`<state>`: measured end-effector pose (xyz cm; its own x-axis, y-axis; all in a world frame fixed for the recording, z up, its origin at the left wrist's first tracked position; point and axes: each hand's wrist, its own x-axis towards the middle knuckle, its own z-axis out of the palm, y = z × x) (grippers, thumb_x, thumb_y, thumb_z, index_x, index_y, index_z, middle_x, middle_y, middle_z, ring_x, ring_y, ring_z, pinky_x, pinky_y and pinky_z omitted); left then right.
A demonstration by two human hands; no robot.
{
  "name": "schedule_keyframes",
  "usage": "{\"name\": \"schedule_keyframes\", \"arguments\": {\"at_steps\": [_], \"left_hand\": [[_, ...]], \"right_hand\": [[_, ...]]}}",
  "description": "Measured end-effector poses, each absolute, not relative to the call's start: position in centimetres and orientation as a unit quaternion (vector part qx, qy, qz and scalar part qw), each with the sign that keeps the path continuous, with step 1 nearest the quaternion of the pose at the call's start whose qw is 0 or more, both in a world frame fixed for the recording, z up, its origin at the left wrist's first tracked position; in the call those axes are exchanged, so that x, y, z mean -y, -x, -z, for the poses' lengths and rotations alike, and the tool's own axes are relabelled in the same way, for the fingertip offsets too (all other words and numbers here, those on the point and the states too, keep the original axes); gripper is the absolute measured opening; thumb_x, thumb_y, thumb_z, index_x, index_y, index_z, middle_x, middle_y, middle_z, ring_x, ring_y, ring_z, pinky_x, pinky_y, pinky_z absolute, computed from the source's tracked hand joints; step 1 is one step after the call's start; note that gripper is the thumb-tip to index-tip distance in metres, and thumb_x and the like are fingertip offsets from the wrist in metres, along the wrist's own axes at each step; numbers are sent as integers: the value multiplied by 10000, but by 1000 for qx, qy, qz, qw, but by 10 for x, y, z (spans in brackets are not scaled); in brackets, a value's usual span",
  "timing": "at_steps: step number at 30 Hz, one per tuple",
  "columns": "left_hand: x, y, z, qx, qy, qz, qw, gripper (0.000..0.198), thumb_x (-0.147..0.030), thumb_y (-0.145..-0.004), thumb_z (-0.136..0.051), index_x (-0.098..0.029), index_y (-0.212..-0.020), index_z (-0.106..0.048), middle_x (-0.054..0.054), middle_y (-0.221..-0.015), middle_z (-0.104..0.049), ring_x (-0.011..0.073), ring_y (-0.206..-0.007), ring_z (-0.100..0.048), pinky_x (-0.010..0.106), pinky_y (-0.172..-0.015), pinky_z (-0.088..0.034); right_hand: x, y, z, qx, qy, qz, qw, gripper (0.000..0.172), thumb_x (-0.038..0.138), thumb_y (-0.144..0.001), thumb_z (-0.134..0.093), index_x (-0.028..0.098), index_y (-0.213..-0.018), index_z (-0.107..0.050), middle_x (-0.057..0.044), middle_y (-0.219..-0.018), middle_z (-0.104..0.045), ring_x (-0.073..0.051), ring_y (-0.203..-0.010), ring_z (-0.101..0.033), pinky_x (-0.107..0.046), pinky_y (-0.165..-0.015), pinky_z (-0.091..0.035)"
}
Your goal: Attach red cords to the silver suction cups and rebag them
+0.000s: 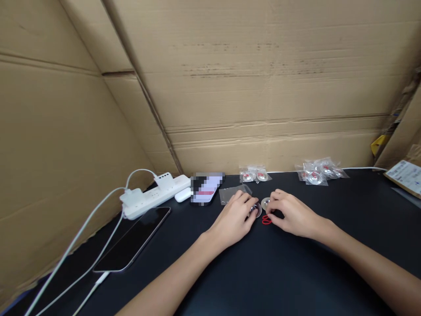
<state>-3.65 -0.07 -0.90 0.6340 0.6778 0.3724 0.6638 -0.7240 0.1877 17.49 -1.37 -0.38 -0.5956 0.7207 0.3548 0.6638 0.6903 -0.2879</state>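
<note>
My left hand (236, 216) rests on the black table (263, 272), its fingers pinched on a small clear suction cup (255, 210). My right hand (289, 213) lies just to the right, fingers curled around a second clear cup (265, 203). A small red ring (266, 220) lies on the table between the two hands, under my right fingertips. An empty clear plastic bag (230, 194) lies flat just behind my left hand.
Two piles of bagged clear cups sit at the back: a small pile (254, 175) and a larger pile (319, 171). At the left are a white power strip (154, 193), a dark phone on a cable (134, 239), a white earbud case (183, 194). Cardboard walls surround the table.
</note>
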Motion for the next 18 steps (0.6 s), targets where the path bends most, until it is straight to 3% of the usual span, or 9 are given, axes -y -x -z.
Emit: {"name": "schedule_keyframes", "arguments": {"at_steps": [10, 16, 18], "left_hand": [[1, 37, 8, -377, -904, -202, 12, 263, -191, -966, -435, -175, -1153, -620, 85, -971, -616, 257, -948, -530, 413, -857, -476], [1, 37, 10, -393, -900, -188, 5, 284, -242, -962, -467, -148, -1198, -593, 99, -1011, -599, 272, -986, -523, 433, -897, -464], [1, 36, 11, -399, -898, -188, 8, 266, -259, -960, -476, -145, -1165, -601, 99, -1004, -595, 274, -988, -525, 433, -898, -458]], "right_hand": [[13, -177, -4, 882, 397, -86, 236, 192, 165, -922, -540, 189, -768, -652, -26, -763, -574, -167, -750, -538, -290, -695, -424], [3, -184, 10, 821, 483, -73, 294, 155, 264, -942, -535, 178, -1024, -635, -73, -917, -595, -205, -847, -575, -328, -757, -461], [-1, -183, 20, 805, 510, -66, 296, 172, 303, -930, -559, 171, -1015, -629, -86, -938, -591, -224, -887, -580, -353, -798, -463]]}}
